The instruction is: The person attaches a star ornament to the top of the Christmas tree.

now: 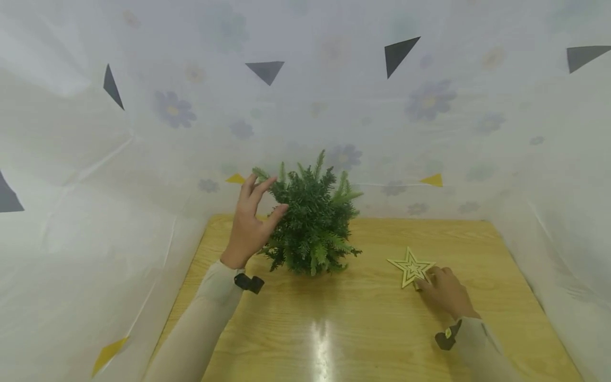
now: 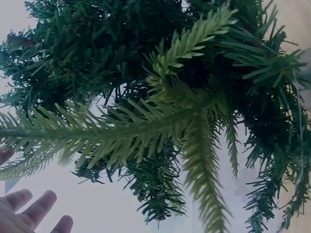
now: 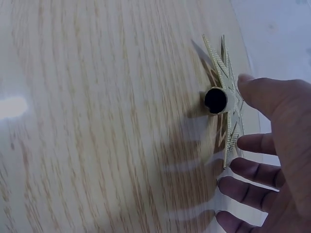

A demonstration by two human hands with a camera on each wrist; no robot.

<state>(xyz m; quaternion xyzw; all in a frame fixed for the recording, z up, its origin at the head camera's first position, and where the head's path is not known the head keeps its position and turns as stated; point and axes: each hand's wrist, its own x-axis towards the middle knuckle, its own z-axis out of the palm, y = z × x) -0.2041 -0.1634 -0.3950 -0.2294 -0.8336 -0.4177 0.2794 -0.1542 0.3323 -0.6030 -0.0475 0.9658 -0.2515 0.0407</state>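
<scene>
A small artificial Christmas tree (image 1: 312, 217), dark green with lighter sprigs, stands toward the back of the table. My left hand (image 1: 249, 223) is raised at its left side, thumb and fingers spread beside the branches. The left wrist view shows light-green sprigs (image 2: 121, 128) up close, with fingertips (image 2: 41, 206) apart from them at lower left. A gold star tree topper (image 1: 411, 268) with a short hollow tube (image 3: 216, 100) is at the table's right. My right hand (image 1: 448, 292) is at the star's right side, fingers extended and spread along it. Whether the fingertips touch it is hard to tell.
The wooden table (image 1: 372, 329) has white, flower-printed sheeting (image 1: 334, 106) behind it and at both sides. Black and yellow triangular flags (image 1: 431, 180) hang on the sheeting. A dark strap (image 1: 249, 283) is on the left sleeve.
</scene>
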